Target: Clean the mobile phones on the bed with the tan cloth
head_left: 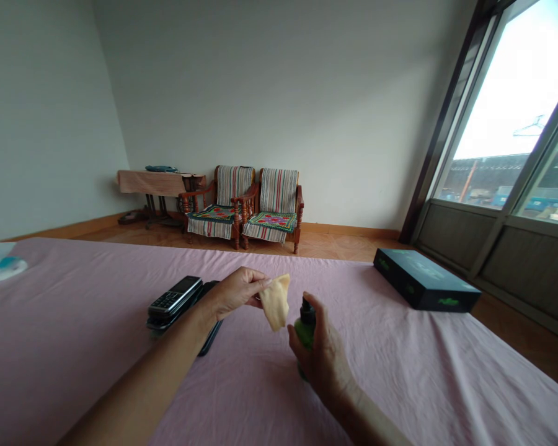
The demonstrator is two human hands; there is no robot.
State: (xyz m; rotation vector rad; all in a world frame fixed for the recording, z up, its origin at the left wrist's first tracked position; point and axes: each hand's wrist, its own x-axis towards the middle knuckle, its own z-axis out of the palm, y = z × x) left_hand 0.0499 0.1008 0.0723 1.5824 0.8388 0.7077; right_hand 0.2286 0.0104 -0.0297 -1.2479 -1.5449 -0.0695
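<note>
Left forearm (153, 365) and right forearm (365, 412) bare, tapering toward a bare left hand (235, 291) and bare right hand (324, 356)

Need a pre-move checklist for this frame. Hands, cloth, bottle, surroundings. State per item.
1. Yellow cloth held by the left hand: ok, pinched near its upper edge.
2. Spray bottle gripped by the right hand: ok, roughly upright.
3. Index finger at the black pump top: ok.
4. Liquid level in the bottle: cannot tell, fingers cover much of it.
5. Keypad phone well away from the arms: not ok, its stack lies right by the left forearm.
6. Black box away from both hands: ok, off to the right.
</note>
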